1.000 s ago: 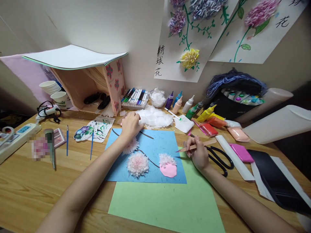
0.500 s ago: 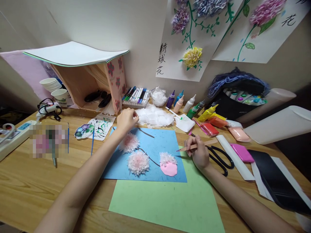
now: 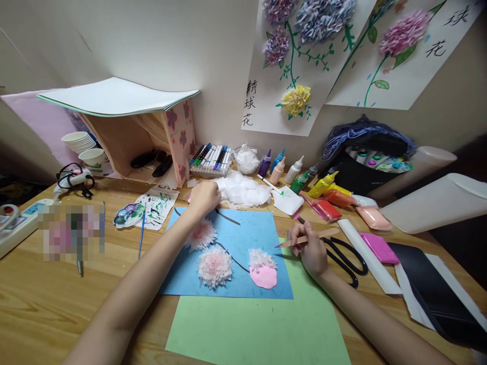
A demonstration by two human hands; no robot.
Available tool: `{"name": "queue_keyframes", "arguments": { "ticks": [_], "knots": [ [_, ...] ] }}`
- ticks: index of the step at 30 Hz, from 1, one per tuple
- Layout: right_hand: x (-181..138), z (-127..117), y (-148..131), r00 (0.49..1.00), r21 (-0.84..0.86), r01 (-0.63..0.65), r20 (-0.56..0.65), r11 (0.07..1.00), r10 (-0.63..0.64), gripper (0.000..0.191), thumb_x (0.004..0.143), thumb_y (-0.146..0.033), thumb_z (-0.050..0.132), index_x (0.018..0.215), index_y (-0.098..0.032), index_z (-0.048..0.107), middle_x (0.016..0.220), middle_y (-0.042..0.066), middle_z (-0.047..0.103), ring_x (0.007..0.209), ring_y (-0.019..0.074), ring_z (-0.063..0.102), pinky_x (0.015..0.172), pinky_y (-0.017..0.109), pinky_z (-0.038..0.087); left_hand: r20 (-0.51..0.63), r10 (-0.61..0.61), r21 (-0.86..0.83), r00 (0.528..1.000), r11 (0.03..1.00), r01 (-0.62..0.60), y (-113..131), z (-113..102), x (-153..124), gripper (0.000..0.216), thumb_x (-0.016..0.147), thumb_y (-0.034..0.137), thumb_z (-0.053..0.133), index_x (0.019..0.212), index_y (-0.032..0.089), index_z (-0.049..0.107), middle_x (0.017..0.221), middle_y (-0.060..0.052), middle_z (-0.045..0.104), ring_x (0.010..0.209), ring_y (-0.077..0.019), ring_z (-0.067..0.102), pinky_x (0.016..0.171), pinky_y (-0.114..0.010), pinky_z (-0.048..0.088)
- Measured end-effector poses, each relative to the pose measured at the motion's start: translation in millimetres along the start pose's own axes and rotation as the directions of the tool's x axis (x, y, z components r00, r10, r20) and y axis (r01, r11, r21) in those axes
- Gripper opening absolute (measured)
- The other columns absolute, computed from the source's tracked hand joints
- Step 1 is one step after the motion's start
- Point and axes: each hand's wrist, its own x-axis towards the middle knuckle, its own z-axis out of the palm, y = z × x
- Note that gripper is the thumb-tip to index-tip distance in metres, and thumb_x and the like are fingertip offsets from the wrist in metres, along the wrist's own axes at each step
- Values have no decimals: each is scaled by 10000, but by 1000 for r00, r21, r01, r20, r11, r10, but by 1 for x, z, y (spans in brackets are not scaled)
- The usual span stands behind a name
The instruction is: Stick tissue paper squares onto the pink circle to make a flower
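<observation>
My left hand (image 3: pixel 204 196) reaches to the far edge of the blue paper sheet (image 3: pixel 249 238), fingers curled at the heap of white tissue squares (image 3: pixel 243 190); what it pinches is hidden. My right hand (image 3: pixel 310 243) is closed on a wooden stick (image 3: pixel 309 236) that points left toward the pink clay patch (image 3: pixel 264 276) topped with a small tissue tuft. Two fluffy pink-white tissue flowers (image 3: pixel 215 266) lie on the blue sheet, joined by dark drawn stems. A green paper sheet (image 3: pixel 258 329) lies under its near edge.
Black scissors (image 3: pixel 344 256) lie just right of my right hand. Paint bottles (image 3: pixel 289 170), a marker tray (image 3: pixel 211 157), clay packets (image 3: pixel 327 209) and a pink block (image 3: pixel 378 248) line the back and right. Brushes (image 3: pixel 141 234), a palette and a power strip (image 3: pixel 15 228) lie at left.
My left hand drew back slightly from the tissue heap, then returned to it. My right hand with the stick has stayed in place. The view shifted a little.
</observation>
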Motion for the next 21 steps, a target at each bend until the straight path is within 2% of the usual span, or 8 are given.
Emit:
{"name": "queue_keyframes", "arguments": {
  "ticks": [5,8,10,12,15,18,21],
  "knots": [
    [0,0,1,999,-23,4,-33,1000,-5,555,896,-570,329,538,-188,514,465,-20,436,374,84,379,388,233,293,9,6,-191,1000,982,-4,-9,-19,-4,281,812,309,398,697,184,622,780,-73,681,740,-208,600,578,-268,366],
    [1,2,-2,995,-51,64,-79,997,-68,427,873,-542,444,658,-195,566,550,-7,541,460,100,480,409,211,358,-6,43,-377,999,925,-42,-3,-32,-9,302,822,317,389,696,170,621,744,-49,671,704,-177,581,593,-253,373],
    [2,6,-7,993,-63,91,-64,994,-95,322,860,-507,500,791,-207,594,709,25,642,567,123,563,435,209,410,45,124,-551,991,831,-79,9,-36,-17,290,816,312,407,719,157,633,756,-41,671,705,-162,579,609,-244,390],
    [2,10,-16,996,-61,80,-46,995,-82,288,865,-489,499,889,-219,595,904,57,680,647,138,615,492,229,478,132,265,-705,955,702,-98,27,-36,-29,276,813,304,428,734,146,639,764,-37,670,703,-144,580,612,-230,401],
    [-2,18,-30,1000,-70,20,-21,997,-22,269,853,-465,528,892,-210,606,1031,75,661,727,148,645,626,273,544,200,414,-754,888,644,-130,56,-32,-53,272,820,305,442,721,146,638,699,-16,640,633,-121,540,572,-226,369],
    [-7,23,-39,1000,-100,8,21,995,-6,229,760,-399,669,795,-188,589,935,61,651,763,155,634,692,282,539,238,479,-729,845,663,-170,78,-28,-72,284,830,326,443,697,155,627,643,5,604,591,-112,498,539,-230,326],
    [-13,23,-42,1000,-137,18,16,990,-16,291,687,-353,742,713,-191,501,785,19,613,703,140,602,662,265,510,262,513,-728,818,661,-181,88,-26,-82,305,846,355,429,712,160,621,666,1,620,598,-119,504,544,-236,326]
  ]
}}
